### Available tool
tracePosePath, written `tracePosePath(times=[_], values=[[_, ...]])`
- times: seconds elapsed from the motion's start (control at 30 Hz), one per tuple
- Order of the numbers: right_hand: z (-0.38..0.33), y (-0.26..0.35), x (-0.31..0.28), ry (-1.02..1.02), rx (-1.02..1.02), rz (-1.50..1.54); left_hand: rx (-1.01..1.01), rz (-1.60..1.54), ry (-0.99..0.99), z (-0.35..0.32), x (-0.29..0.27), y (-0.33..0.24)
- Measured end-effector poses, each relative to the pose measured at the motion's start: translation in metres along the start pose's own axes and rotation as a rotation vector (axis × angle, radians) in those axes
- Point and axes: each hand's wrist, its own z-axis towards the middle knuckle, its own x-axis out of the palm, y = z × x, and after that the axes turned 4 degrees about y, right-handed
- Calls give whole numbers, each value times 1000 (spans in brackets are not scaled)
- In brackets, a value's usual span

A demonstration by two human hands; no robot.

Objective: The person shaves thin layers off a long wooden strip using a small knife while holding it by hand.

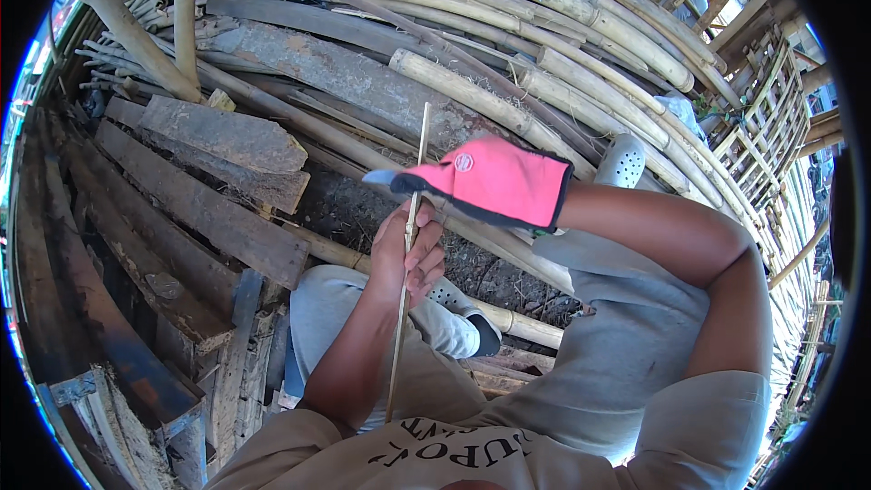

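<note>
A long thin bamboo strip [399, 331] stands nearly upright in front of me, its lower end reaching my shirt. Bare fingers of my left hand [408, 249] are closed round its middle, where a pale joint or split shows. Just above, my right hand [494, 180] wears a pink glove with dark edging. It lies across the strip, and the strip's upper end sticks out beyond it. The gloved fingers seem closed on the strip, with their undersides hidden. A blurred blue-grey tip points left from the glove; whether it is a fingertip or a tool, I cannot tell.
Long bamboo poles [581, 14] are heaped across the far side and along the right. Old wooden planks [204, 200] lie stacked at left. Two upright bamboo posts [186, 18] stand at far left. A woven bamboo lattice [767, 118] is at far right. My clogs [621, 161] rest among the poles.
</note>
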Motion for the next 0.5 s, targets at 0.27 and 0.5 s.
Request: tracePosePath(times=[0.27, 0.5], values=[[0, 28, -13, 151, 240, 111, -22, 16, -6, -3, 4, -1], [3, 35, -7, 169, 247, 57, -47, 132, -39, 0, 8, 0]])
